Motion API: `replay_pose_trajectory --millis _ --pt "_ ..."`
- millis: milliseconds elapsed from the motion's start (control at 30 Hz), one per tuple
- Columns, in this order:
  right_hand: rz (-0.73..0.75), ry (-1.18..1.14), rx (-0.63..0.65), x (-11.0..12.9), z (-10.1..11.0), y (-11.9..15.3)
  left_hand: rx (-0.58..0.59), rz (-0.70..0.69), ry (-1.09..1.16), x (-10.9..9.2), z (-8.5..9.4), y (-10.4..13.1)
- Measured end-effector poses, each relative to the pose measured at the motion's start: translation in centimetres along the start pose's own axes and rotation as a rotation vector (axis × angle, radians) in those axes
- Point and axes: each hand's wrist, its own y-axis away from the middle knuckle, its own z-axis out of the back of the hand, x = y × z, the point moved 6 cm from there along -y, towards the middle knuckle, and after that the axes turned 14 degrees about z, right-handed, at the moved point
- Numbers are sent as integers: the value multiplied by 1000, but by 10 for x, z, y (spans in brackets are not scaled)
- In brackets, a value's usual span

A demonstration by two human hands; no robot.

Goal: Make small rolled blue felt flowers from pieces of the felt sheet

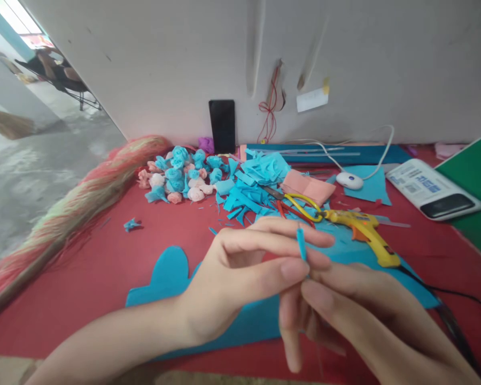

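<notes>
A small rolled blue strip (301, 244) stands upright between the fingertips at the centre. My left hand (244, 267) pinches it between thumb and index finger. Just below and to the right, my right hand (344, 305) has its thumb and index finger pressed together at the strip's lower end, which the fingers hide. Beneath both hands lies a large blue sheet (248, 326) with a rounded lobe at its left. Behind them is a pile of cut blue strips (244, 198), with yellow-handled scissors (304, 206) beside it.
Blue, pink and white paper flowers (176, 176) sit at the back left. A yellow glue gun (369, 235), a white mouse-shaped device (349, 181) and a white box-like device (435, 190) are on the right. A black phone (223, 126) leans on the wall. Fringed bristles (76, 208) line the left edge.
</notes>
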Motion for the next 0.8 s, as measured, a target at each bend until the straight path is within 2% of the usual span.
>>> replay_pose_trajectory --millis 100,200,267,367,467,567,667,800 --pt "81 102 -72 2 6 5 61 -4 86 0 -1 1" --pt "182 165 -165 6 14 10 145 49 103 4 -6 0" --pt "159 251 -123 5 16 12 183 66 149 6 -7 -1" --pt "109 401 -10 5 17 10 140 35 199 5 -5 -2" --pt "176 480 -74 13 18 5 56 -32 196 2 0 -2" --pt "243 433 -121 19 13 -1 59 -51 181 1 0 -1" --pt "115 320 -51 12 8 -9 109 -75 184 2 -1 -1" --pt "-63 208 12 6 6 -15 91 -154 105 0 1 0"
